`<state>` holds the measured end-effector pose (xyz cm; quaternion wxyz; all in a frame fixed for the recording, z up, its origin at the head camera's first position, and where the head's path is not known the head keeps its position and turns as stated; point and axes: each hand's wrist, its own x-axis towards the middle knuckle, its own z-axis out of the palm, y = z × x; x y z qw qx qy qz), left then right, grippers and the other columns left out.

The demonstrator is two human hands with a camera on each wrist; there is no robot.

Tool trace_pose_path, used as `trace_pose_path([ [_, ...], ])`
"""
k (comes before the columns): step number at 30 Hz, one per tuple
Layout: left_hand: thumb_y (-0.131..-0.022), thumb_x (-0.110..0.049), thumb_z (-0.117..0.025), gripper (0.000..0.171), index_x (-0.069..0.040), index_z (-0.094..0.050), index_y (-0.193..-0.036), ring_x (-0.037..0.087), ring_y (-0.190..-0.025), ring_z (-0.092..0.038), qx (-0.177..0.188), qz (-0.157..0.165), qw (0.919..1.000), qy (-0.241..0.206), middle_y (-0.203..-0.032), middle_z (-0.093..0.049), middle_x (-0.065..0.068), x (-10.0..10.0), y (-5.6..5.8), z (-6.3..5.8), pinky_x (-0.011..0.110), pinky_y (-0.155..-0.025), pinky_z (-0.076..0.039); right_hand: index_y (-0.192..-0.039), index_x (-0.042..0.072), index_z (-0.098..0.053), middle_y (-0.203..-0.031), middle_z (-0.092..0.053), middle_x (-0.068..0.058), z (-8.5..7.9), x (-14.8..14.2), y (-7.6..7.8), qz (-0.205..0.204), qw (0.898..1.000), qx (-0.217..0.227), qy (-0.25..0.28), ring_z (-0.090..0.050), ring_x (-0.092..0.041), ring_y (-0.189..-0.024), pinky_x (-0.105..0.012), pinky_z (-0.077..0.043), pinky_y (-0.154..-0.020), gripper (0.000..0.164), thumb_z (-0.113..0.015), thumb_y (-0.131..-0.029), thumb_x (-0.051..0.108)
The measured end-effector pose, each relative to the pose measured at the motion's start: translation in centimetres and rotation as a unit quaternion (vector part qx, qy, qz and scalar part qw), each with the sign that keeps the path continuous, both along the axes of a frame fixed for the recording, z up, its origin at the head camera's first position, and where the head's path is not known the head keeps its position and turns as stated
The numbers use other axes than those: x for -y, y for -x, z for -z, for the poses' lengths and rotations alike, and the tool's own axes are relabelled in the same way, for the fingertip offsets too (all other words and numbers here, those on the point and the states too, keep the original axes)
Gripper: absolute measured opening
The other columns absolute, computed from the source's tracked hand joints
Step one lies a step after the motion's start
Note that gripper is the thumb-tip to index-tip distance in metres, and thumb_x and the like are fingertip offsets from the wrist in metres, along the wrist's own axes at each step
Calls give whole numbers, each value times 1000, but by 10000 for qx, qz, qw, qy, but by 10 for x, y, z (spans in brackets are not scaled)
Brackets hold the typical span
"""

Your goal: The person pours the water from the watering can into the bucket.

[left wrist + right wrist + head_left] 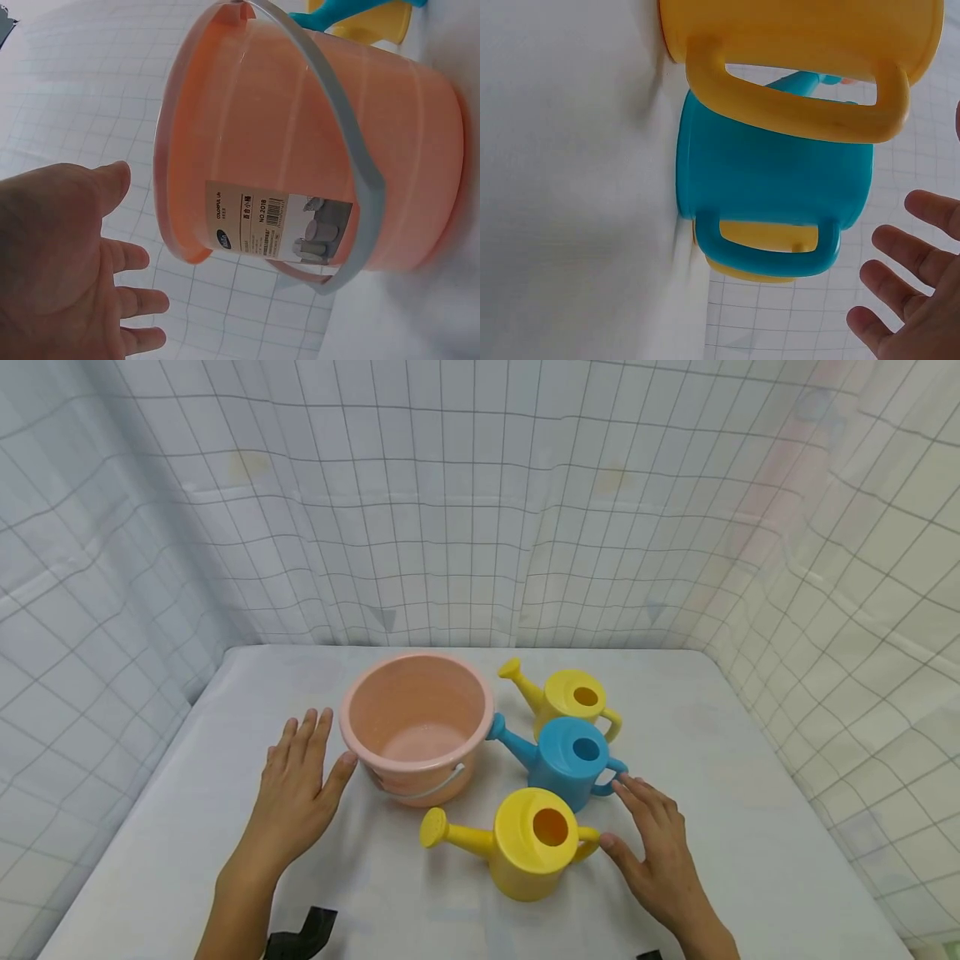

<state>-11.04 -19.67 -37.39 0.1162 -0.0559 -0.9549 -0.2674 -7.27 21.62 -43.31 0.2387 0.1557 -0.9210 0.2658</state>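
My left hand hovers beside the pink bucket, fingers extended and apart from it in the left wrist view. A label and a grey handle show on the bucket's side. On the other side, my right hand is near the handles of the front yellow watering can and the blue watering can, its fingers spread and holding nothing. Behind the blue one stands another yellow watering can. All three spouts point left.
The things stand on a white-covered table. White gridded curtains hang behind it and along both sides. A black strap piece shows below my left forearm.
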Motion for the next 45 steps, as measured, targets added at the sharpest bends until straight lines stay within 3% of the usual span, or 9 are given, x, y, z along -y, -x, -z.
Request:
trace_pose_path([
  [17,-99,-49,-37,70,-13,-11,-153,40,-147,4,38,31,9999,113,-158,-10,23,-3,6,-2,69,-109,-4,-145,23,-37,-142,-48,-6,8,9,-6,-12,9989,336,324,-38,-23,-129,-59,-42,-93,80,-77,-77,18],
  [26,-99,-49,-36,70,-11,-12,-153,41,-147,4,108,62,9998,178,-158,-10,23,-4,8,-5,70,-109,-4,-145,25,-37,-140,-51,-3,14,15,-9,-47,9977,525,431,-42,-19,-125,-54,-47,-92,82,-79,-75,20],
  [39,-98,-51,-36,72,-11,-12,-153,40,-147,4,178,68,9995,250,-158,-9,22,-6,13,-5,69,-110,-2,-137,16,-48,-134,-54,2,20,22,-9,-105,9938,916,625,-47,-16,-122,-52,-49,-93,66,-76,-79,25],
  [45,-99,-51,-35,71,-11,-12,-153,41,-147,5,243,75,9993,273,-158,-9,23,-6,14,-5,69,-110,-2,-133,16,-52,-128,-58,10,21,23,-9,-142,9895,1114,906,-52,-10,-118,-39,-50,-95,56,-73,-81,22],
])
